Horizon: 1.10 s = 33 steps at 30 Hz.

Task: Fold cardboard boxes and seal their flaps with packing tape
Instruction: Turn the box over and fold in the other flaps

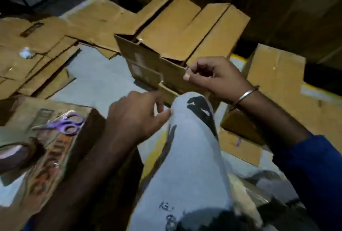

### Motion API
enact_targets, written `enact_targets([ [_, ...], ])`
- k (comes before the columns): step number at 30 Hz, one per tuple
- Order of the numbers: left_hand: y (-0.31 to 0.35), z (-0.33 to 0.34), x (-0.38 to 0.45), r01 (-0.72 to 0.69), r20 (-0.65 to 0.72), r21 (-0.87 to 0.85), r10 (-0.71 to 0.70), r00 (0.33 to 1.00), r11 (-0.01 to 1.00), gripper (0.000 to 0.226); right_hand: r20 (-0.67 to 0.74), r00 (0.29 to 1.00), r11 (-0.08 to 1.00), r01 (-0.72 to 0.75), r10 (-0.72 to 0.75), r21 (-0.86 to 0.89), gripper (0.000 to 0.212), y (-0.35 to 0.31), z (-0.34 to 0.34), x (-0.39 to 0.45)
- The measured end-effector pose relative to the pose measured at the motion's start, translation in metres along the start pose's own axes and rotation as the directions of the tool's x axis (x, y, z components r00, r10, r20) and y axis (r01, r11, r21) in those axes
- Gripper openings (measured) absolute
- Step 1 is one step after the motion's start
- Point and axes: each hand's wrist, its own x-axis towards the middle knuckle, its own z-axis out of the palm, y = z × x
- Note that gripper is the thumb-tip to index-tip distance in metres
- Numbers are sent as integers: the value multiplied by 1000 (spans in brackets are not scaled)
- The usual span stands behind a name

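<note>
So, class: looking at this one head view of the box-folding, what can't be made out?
- Tape roll: none visible anywhere.
- Box interior: hidden by its flaps.
- What the right hand pinches at the box edge: too small, blurred.
- Left hand fingertips: contact with the box hidden by the knee.
- Print on the left carton: blurred.

Dim overall, esp. beyond the right hand (pixel 209 77), fading to near black at top edge. Getting most light on the grey floor (pixel 103 81) ahead of the left hand (pixel 137 118), looking cool and pale. Catching glare on shiny film around the purple scissors (pixel 64 123), left of left hand. Smearing w/ motion blur near both hands; printed box (pixel 50 156) lettering unreadable. Bending straight edges toward corners, wide-angle. Showing soft, grainy detail throughout.
</note>
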Motion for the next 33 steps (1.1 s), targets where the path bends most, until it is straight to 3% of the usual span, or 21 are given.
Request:
enact_targets([
  [4,91,29,31,-221,35,-161,229,973,962,33,-108,972,975,-215,209,-46,15,68,-74,-66],
  [7,148,58,65,-309,66,-297,343,937,903,28,-177,866,880,-475,467,-6,16,136,-127,-125],
  [9,182,86,96,-293,167,-385,379,910,875,25,-238,719,751,-655,653,81,16,182,-153,-165],
  [10,198,102,114,-272,219,-416,386,896,868,24,-266,614,665,-721,743,194,16,204,-165,-184],
  [12,224,139,154,-183,313,-456,349,883,871,25,-235,350,422,-747,907,514,21,235,-181,-213],
  [13,234,158,173,-114,356,-471,307,883,875,30,-208,264,336,-735,942,589,23,249,-189,-221],
  [14,242,180,192,-37,401,-482,258,879,875,35,-211,228,310,-735,951,603,23,268,-196,-225],
  [18,259,259,245,228,549,-448,65,833,864,55,-273,194,306,-828,942,470,25,333,-212,-222],
  [22,275,314,267,416,601,-462,-68,796,783,83,-174,118,171,-925,978,339,50,384,-199,-212],
  [25,278,352,283,515,620,-535,-103,778,670,84,-82,69,97,-904,994,415,91,418,-184,-205],
  [28,276,378,288,615,650,-570,-158,743,546,97,-120,-25,43,-846,992,531,66,438,-162,-203],
  [30,280,382,283,662,671,-588,-177,720,466,120,-174,-96,29,-797,980,604,66,445,-146,-202],
  [33,288,377,281,645,633,-627,-198,749,437,119,-340,-86,152,-775,936,614,74,439,-141,-193],
])
